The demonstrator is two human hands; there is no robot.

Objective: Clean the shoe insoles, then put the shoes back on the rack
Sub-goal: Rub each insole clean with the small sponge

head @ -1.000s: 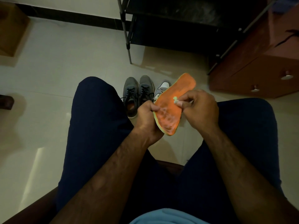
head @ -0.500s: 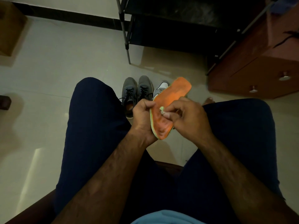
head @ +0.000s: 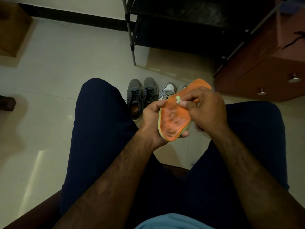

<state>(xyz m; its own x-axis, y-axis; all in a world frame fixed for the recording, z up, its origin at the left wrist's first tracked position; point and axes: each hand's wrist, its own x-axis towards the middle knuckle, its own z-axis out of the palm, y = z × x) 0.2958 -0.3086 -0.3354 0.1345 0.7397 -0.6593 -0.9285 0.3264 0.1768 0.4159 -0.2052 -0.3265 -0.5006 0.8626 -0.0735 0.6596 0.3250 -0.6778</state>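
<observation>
Over the gap between the knees, the left hand (head: pixel 153 119) gripped the orange insole (head: pixel 173 123) by its near end, long axis slanting away rightward toward the rack (head: pixel 132 38), while the right hand (head: pixel 206 111) pinched a small pale wad (head: pixel 178 98) against its middle.

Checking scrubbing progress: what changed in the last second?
The right hand, pinching a small pale wad, rubbed down the orange foam insole, then back up toward its toe. The left hand still grips the insole; the grey shoes stay on the floor.
</observation>
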